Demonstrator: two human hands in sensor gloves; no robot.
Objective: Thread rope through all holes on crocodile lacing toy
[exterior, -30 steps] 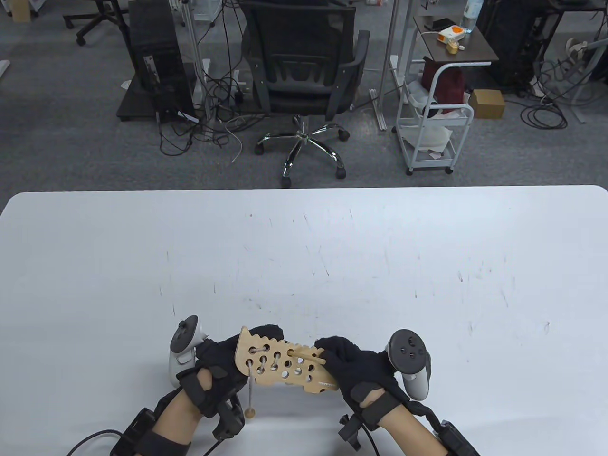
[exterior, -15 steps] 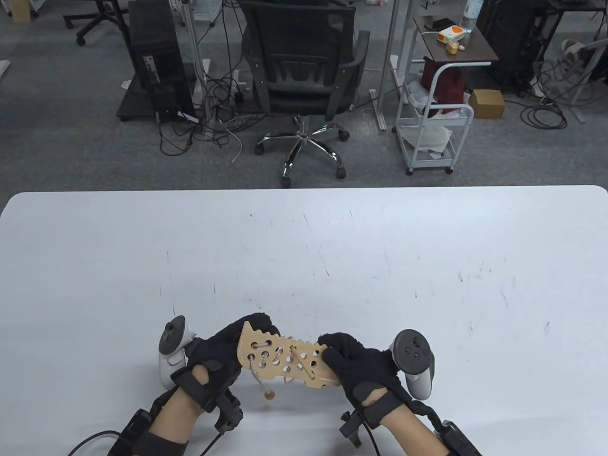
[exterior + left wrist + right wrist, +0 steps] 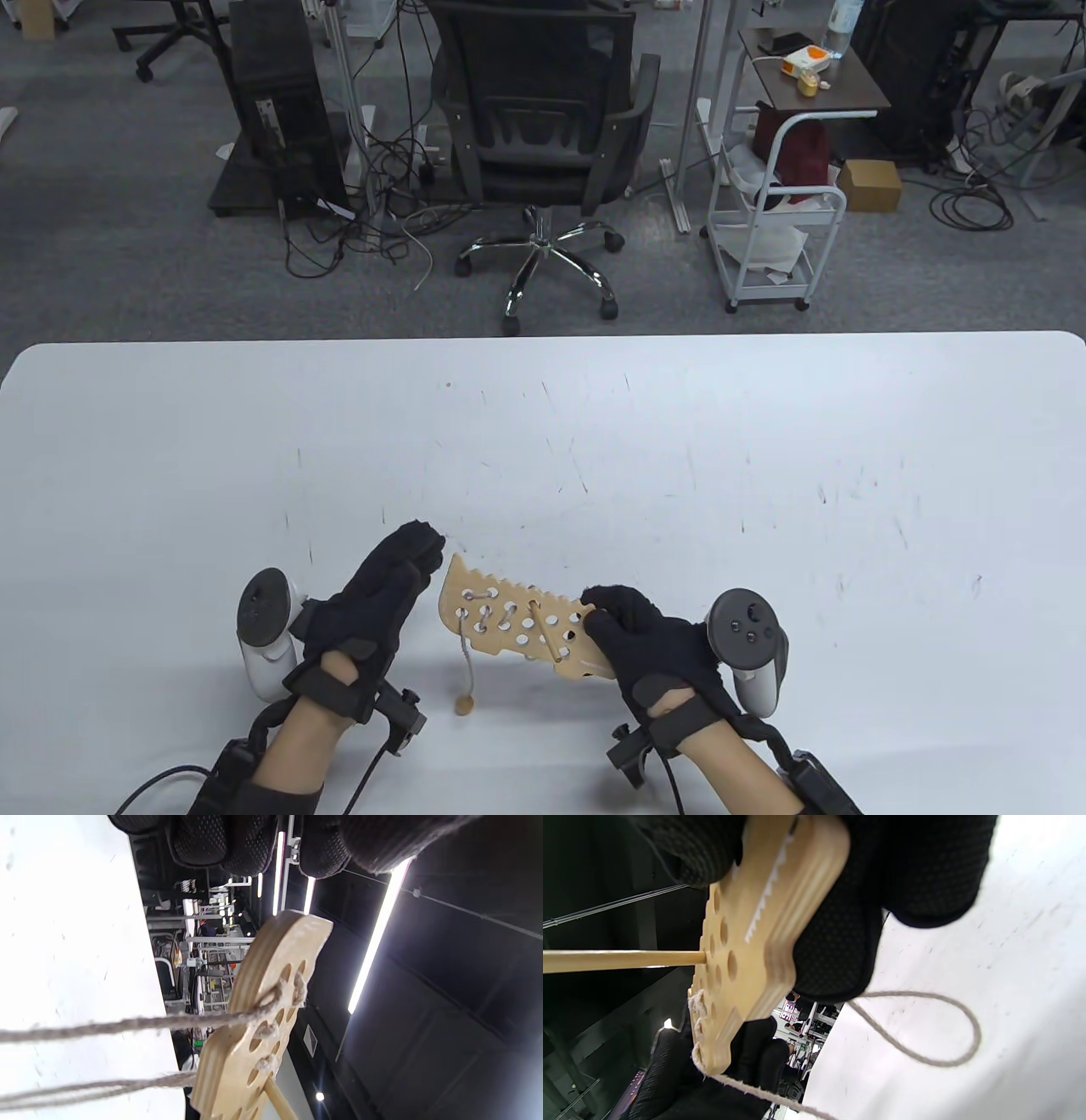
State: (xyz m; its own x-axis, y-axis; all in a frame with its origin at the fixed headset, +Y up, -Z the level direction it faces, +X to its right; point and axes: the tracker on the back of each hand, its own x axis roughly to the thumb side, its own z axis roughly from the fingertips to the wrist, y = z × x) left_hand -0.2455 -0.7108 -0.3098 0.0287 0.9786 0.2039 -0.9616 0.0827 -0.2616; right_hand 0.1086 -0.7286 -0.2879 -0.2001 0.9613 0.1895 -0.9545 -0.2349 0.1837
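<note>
Since a moment ago the left hand has let go of the crocodile board and drawn off to its left, fingers relaxed and empty. Now only the right hand grips the board's right end, holding it above the table. A wooden needle stands in one hole, and the rope hangs from the left end to a bead.
</note>
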